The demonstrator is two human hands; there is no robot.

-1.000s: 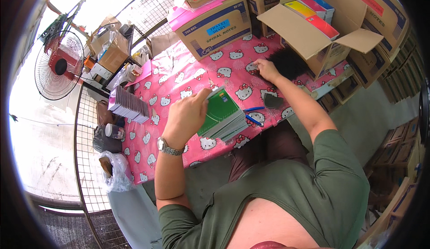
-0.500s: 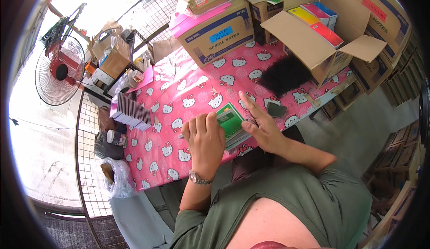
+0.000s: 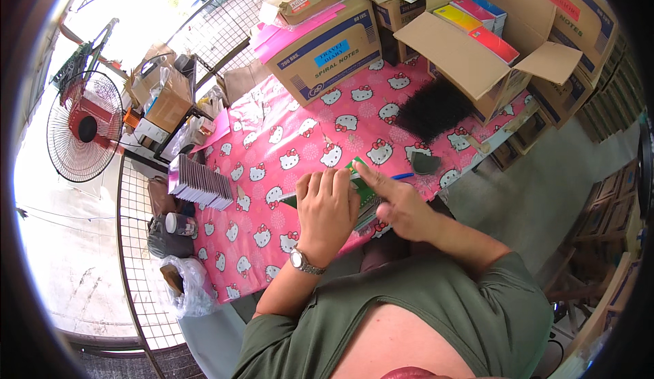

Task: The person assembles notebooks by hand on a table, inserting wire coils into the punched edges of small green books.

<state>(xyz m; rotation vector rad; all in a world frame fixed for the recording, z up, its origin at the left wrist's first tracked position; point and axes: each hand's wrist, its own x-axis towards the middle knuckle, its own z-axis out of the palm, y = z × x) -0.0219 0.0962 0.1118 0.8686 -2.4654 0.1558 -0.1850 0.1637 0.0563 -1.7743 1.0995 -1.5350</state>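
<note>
Near the front edge of the table, a small stack of green-covered notebooks (image 3: 368, 192) is between my two hands. My left hand (image 3: 325, 209) wraps over its left side, fingers bent and close together, with a wristwatch on that arm. From the right, my right hand (image 3: 407, 207) grips the stack's edge, its index finger stretched along the far corner and its thumb nearer to me. The hands cover much of the stack. A blue pen (image 3: 402, 176) shows just beyond my right hand. Past it lies a dark grey-green block (image 3: 426, 164).
An open carton (image 3: 470, 72) of colourful notebooks stands at far right, beside a heap of black bristle-like strands (image 3: 430, 110). A closed carton (image 3: 327, 59) stands at the back. At left are a row of notebooks (image 3: 201, 183), a jar (image 3: 180, 224) and a fan (image 3: 85, 128).
My right hand, flat with fingers spread before, has come in over the stack's right side. The stack is tilted and more covered by my hands. The blue pen has come into sight.
</note>
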